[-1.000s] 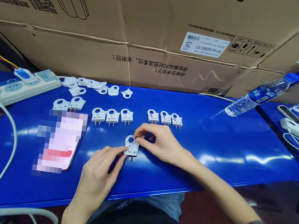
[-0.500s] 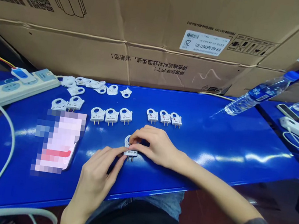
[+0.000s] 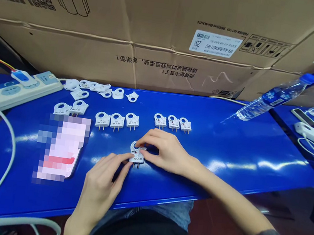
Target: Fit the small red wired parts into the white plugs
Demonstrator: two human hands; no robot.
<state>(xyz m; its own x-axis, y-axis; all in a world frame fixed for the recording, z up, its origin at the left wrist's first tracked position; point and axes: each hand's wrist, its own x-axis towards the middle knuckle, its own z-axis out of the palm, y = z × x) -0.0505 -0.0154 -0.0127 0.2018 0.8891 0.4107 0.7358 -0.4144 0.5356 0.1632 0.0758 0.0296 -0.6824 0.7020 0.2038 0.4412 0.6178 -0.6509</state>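
Observation:
A small white plug body (image 3: 136, 156) with two metal pins lies on the blue table (image 3: 228, 151) near its front edge. My right hand (image 3: 164, 151) pinches its upper right side with thumb and forefinger. From the lower left, the fingertips of my left hand (image 3: 100, 187) press on its left edge and steady it. Behind them stand rows of the same white plugs: three (image 3: 173, 123) at centre right, three (image 3: 117, 121) at centre, two (image 3: 70, 108) at the left.
Loose white plug shells (image 3: 99, 89) lie at the back left beside a power strip (image 3: 15, 88) with white cables. A blurred phone (image 3: 60, 148) lies left of my hands. A water bottle (image 3: 273, 97) lies at the right. Cardboard boxes (image 3: 158, 28) wall the back.
My right hand has slid down over the plug's top right and closed on it; the plug has tilted slightly. My left hand has stayed at its left edge.

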